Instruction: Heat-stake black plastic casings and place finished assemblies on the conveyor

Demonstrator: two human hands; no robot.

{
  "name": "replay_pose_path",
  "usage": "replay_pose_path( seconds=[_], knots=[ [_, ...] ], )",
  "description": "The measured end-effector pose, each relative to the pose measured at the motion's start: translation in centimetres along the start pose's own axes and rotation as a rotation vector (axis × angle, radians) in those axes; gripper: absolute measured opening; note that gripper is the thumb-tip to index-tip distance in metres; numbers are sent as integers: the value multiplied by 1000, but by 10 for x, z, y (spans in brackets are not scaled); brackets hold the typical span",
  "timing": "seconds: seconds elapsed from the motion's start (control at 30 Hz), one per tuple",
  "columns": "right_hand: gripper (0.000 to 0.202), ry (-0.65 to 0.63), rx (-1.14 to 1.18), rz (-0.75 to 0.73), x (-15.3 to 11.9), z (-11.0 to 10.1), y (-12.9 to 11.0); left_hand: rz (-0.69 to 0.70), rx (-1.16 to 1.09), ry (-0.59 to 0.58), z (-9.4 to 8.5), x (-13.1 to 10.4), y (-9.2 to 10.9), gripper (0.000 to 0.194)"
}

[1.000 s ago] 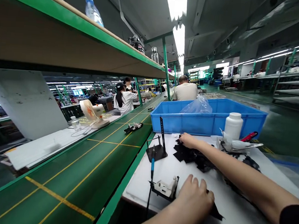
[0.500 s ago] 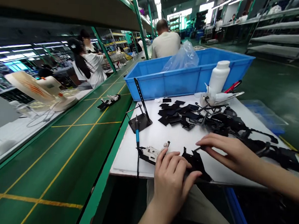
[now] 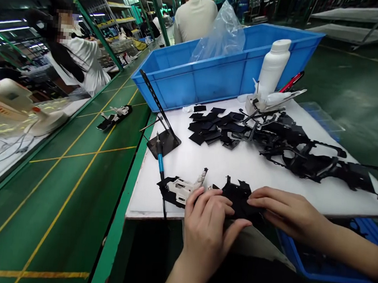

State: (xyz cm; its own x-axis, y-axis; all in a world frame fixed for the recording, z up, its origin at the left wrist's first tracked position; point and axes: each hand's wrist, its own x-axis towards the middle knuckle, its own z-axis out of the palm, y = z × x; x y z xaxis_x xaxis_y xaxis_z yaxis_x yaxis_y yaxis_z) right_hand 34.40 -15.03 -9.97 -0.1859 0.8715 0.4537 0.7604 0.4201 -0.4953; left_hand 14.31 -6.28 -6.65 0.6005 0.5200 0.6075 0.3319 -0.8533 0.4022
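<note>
A black part with a white plastic piece [image 3: 180, 189] on its left end lies at the front edge of the white work board [image 3: 147, 208]. My left hand [image 3: 207, 221] rests over its middle, fingers curled onto it and thumb apart, so it is closed on the part. The black right end [image 3: 237, 193] shows beyond those fingers. My right hand [image 3: 288, 210] touches that end with its fingertips pressed together; whatever is under them is hidden.
Thin black pieces [image 3: 210, 125] and a heap of black frames [image 3: 305, 155] lie behind. A soldering iron [image 3: 160, 161] leans on a stand. A blue bin [image 3: 213, 82], white bottle [image 3: 274, 67] and green belt [image 3: 86, 159] surround the board. A person [image 3: 195, 17] sits ahead.
The view has tilted down and shifted. My right hand has come from above the board down onto the right end of the black part. My left hand stays on the part.
</note>
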Motion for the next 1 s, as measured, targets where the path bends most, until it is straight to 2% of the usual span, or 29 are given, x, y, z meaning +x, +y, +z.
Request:
replay_pose_path(
  seconds=[0.13, 0.33, 0.47, 0.6, 0.9, 1.0],
  knots=[
    [29, -47, -81, -17, 1, 1, 0, -1, 2, 7, 1, -1, -1, 22],
    [34, -26, -150, -87, -1, 2, -2, 5, 4, 13, 1, -3, 0, 22],
    [37, -24, -184, -65, -2, 4, -4, -5, -11, -9, 0, -3, 0, 20],
    [36, -27, -197, -82, -1, 5, -6, -20, -31, -33, 0, -4, 1, 13],
    [31, -14, -195, -96, -9, 13, 0, -35, -1, -39, 4, -4, 5, 15],
    [30, 21, -213, -100, -7, 19, 4, -36, -12, -3, 7, -4, 4, 14]
  ],
)
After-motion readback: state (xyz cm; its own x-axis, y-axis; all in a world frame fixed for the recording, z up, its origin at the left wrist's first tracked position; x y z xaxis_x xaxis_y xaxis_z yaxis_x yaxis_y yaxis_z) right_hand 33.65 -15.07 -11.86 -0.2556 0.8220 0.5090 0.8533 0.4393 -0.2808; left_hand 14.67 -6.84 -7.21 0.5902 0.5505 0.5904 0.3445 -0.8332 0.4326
